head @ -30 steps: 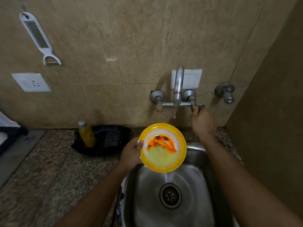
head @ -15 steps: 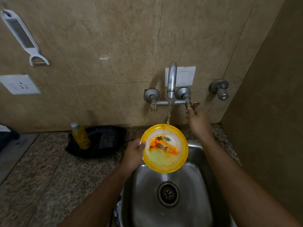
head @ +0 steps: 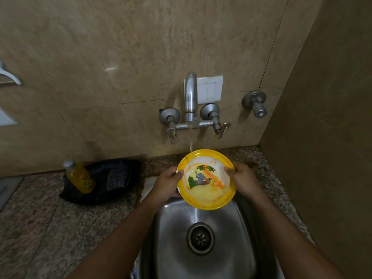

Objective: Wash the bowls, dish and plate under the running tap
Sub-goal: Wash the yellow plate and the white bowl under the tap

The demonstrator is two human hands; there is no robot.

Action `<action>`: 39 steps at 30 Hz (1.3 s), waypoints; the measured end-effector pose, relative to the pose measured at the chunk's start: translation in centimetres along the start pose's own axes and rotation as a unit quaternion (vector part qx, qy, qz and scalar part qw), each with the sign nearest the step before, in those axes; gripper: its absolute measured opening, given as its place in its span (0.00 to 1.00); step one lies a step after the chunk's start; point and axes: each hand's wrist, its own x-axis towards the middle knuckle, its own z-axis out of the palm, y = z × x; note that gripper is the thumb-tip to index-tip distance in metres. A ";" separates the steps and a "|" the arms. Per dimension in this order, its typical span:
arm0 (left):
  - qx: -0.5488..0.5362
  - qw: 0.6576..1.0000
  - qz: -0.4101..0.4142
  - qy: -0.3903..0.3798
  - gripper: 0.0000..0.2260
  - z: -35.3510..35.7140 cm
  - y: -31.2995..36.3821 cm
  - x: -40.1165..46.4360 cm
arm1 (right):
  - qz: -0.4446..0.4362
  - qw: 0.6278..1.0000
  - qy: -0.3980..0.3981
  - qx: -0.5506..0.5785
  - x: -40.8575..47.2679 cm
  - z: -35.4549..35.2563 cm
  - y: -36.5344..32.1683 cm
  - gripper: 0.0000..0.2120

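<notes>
The left hand (head: 168, 185) and right hand (head: 242, 181) are gripping opposite rims of the yellow plate (head: 207, 179), fingers curled round its edge, above the sink (head: 237, 228). Water from the tap (head: 190, 97) is striking the upper rim; tilting and turning the plate should be carrying the orange residue toward the drain (head: 200, 238).

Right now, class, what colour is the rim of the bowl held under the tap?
Yellow rim, clearest in the head view.

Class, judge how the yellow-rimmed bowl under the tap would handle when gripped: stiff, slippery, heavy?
The yellow-rimmed bowl probably stays stiff: held only at its rim by the left hand and right hand, it keeps its shape. Likely slippery, since water runs onto greasy orange residue. Seemingly light, perhaps plastic.
</notes>
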 end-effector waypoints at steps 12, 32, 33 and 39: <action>0.073 0.992 0.077 0.060 0.10 -1.2 -1.1 1.4 | 0.026 0.998 -0.045 -0.035 -0.7 2.7 0.6 0.14; 0.276 0.915 0.268 0.121 0.12 -1.2 -0.2 2.0 | -0.273 0.860 -0.020 -0.430 -4.0 9.1 -0.8 0.35; 0.293 0.912 0.262 0.118 0.12 -1.2 -0.1 2.1 | -0.267 0.858 -0.023 -0.439 -4.2 9.2 -0.7 0.34; 0.335 0.896 0.268 0.117 0.12 -1.5 0.3 2.4 | -0.286 0.853 -0.045 -0.434 -4.6 9.1 0.4 0.32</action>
